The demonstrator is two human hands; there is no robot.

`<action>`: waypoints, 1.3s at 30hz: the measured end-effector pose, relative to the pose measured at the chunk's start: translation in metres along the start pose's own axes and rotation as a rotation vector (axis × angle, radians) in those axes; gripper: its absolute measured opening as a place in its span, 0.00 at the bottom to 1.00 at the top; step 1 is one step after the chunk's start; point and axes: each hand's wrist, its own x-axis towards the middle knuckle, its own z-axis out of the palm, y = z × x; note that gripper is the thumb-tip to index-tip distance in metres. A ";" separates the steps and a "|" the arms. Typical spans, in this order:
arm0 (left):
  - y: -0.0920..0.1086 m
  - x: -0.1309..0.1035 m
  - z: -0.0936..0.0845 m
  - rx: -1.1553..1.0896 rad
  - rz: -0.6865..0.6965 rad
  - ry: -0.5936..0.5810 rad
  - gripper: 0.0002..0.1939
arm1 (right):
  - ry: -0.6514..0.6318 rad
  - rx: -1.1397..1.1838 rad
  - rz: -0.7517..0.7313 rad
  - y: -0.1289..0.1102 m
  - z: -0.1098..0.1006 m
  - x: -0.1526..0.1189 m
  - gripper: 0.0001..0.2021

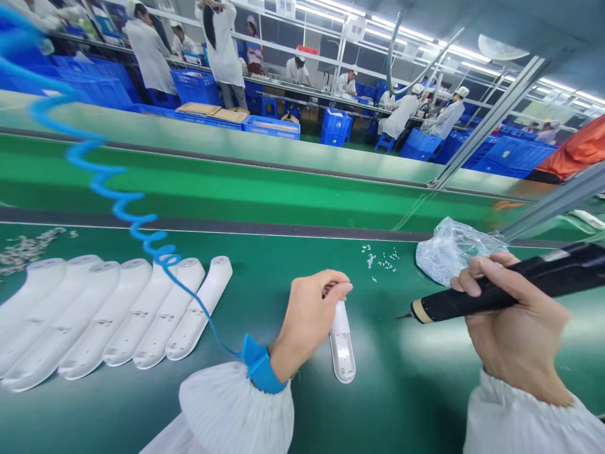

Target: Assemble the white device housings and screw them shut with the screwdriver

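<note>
My left hand (309,309) is closed in a pinch over the upper end of a white plastic housing (343,353), which lies on the green bench. The fingers cover that end, and whatever is between the fingertips is hidden. A blue wrist strap (262,366) with a coiled cord is around my left wrist. In my right hand (520,321) is a black electric screwdriver (501,287), held level above the bench. Its thin bit points left, toward the housing, without touching it. Small loose screws (380,258) lie scattered beyond the housing.
Several matching white housings (142,309) lie in a row at the left, with a pile of small parts (31,249) behind them. A clear plastic bag (449,252) of small pieces sits behind my right hand. The coiled blue cord (120,195) crosses the left side. Co-workers sit and stand beyond.
</note>
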 end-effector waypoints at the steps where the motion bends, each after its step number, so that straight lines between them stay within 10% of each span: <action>1: 0.001 0.002 -0.003 -0.063 -0.057 0.019 0.05 | -0.022 -0.055 -0.043 0.002 -0.003 0.002 0.15; 7: 0.003 0.012 -0.015 -0.098 -0.164 0.060 0.09 | -0.111 -0.226 -0.127 0.012 -0.006 -0.009 0.16; 15: 0.008 -0.002 -0.001 0.260 -0.001 -0.040 0.26 | 0.356 0.065 -0.062 0.007 -0.010 -0.032 0.11; 22: 0.010 -0.010 0.008 -0.119 -0.158 -0.299 0.26 | 0.154 0.190 -0.115 -0.016 0.010 -0.050 0.08; 39: 0.012 -0.013 0.014 -0.328 -0.321 -0.369 0.25 | 0.069 0.258 -0.132 -0.006 0.030 -0.057 0.04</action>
